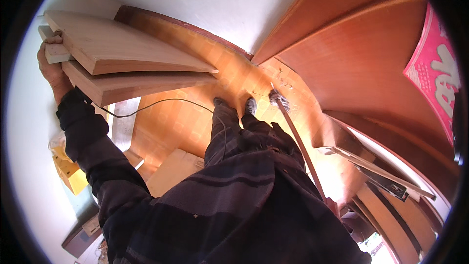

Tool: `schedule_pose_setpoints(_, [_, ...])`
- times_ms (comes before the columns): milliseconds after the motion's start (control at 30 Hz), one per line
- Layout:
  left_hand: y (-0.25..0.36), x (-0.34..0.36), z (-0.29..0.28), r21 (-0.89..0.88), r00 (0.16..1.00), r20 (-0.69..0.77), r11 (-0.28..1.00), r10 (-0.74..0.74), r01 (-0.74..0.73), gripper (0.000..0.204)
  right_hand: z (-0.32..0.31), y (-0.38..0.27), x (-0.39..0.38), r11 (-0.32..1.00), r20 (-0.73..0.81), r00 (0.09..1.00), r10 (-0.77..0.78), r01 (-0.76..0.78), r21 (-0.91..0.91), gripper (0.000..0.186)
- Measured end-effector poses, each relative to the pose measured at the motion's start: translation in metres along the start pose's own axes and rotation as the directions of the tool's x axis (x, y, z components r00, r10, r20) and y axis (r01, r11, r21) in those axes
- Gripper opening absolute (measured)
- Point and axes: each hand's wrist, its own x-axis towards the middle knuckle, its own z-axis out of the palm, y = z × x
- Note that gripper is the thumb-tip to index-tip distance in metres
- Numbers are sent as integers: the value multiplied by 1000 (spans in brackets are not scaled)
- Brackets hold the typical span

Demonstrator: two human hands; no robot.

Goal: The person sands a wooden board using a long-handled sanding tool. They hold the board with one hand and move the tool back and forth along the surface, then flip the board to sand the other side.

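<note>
The wooden boards [141,40] lie at the far left, their left ends at the left hand [50,66] and their narrowing right ends reaching well away from it, toward the middle of the scene. The mop [300,143] stands to the right of the legs, its head on the floor [163,124] and its handle slanting nearer and rightward up to the right hand [333,208]. The left arm stretches out to the far left in a dark sleeve [84,122], the wrist bare and the hand raised. Its fingers are curled around a pale block [58,54] at the ends of the boards. The right hand is low at the near right, mostly hidden by dark clothing [215,205]; it is at the handle, but I cannot tell how its fingers are closed. There are two boards, one above the other, thick and light brown with smooth faces, and a dark narrow gap opens between them. The block has a flat, squarish end, whiter than the boards. The mop has a slim reddish-brown handle and a bundled grey-and-white head, just right of the shoes [250,105]. A thin dark cable [171,99] curves from beneath the boards across to the trousers [222,132]
</note>
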Motion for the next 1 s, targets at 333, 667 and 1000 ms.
schedule_pose_setpoints(333, [8, -14, 12, 128, 989, 21, 981, 143, -145, 42, -45, -170, 91, 958, -12, 959, -284, 284, -36, 25])
schedule_pose_setpoints(667, [16, -23, 23, 180, 990, -58, 976, 132, -120, 44, -8, -431, 286, 837, -60, 838, -543, 534, -120, 42])
schedule_pose_setpoints(1000, [21, -26, 27, 164, 988, 5, 975, 155, -153, 44, 37, -444, 306, 938, 150, 944, -294, 255, 235, 42])
